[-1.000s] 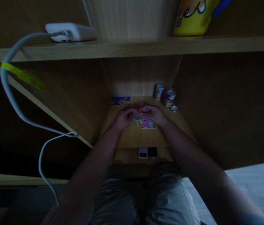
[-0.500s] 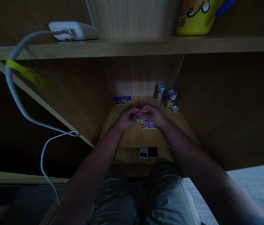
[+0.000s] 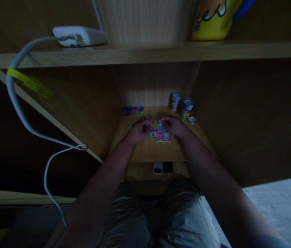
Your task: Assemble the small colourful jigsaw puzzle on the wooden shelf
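A partly joined cartoon jigsaw puzzle (image 3: 164, 135) with pink, yellow and blue parts lies on the wooden desk (image 3: 145, 153). My left hand (image 3: 140, 130) is at its upper left, fingers curled with the tips drawn together; whatever they hold is too small to make out. On the upper right, my right hand (image 3: 173, 124) has its fingertips closed at a small light-blue puzzle piece (image 3: 160, 123) by the puzzle's top edge. Between the hands lies a loose puzzle piece (image 3: 154, 122), and more loose pieces (image 3: 129, 127) lie left of my left hand.
Two cartoon-printed tins, a slim one (image 3: 175, 101) and a wider one (image 3: 187, 108), stand at the back right beside a round lid (image 3: 192, 120). A picture card (image 3: 132, 111) lies back left. Overhead, a shelf (image 3: 145, 54) bears a white adapter (image 3: 80, 36) and yellow mug (image 3: 209, 24).
My hands have moved apart from above the puzzle, the right one rightward and the left one slightly leftward. More of the puzzle's top and the loose pieces behind it now show.
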The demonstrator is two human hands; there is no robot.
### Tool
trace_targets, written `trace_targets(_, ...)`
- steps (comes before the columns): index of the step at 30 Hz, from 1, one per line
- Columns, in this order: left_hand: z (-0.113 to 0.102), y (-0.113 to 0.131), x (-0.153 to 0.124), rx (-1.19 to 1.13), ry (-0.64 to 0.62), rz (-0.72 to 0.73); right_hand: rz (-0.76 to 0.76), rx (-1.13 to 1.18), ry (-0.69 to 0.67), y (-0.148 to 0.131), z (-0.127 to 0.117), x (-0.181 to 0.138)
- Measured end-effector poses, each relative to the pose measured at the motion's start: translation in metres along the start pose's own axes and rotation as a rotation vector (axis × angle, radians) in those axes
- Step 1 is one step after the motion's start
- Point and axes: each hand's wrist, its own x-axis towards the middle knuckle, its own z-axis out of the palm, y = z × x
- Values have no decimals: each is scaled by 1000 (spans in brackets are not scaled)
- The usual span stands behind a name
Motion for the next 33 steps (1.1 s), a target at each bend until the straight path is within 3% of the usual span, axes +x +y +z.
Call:
trace_targets(4,0,-2,-1,49,-80,128,-50,-21,-82,3,0,0)
trace_targets(9,0,-5,1,72,-122,225,-33,-35,-79,7,-4,-1)
trace_targets(18,1,-8,1,41,-149,182,-27,5,-200,3,-13,-5)
trace_targets(33,2,-10,1,57,-147,169,-71,-78,-159,2,-13,-3)
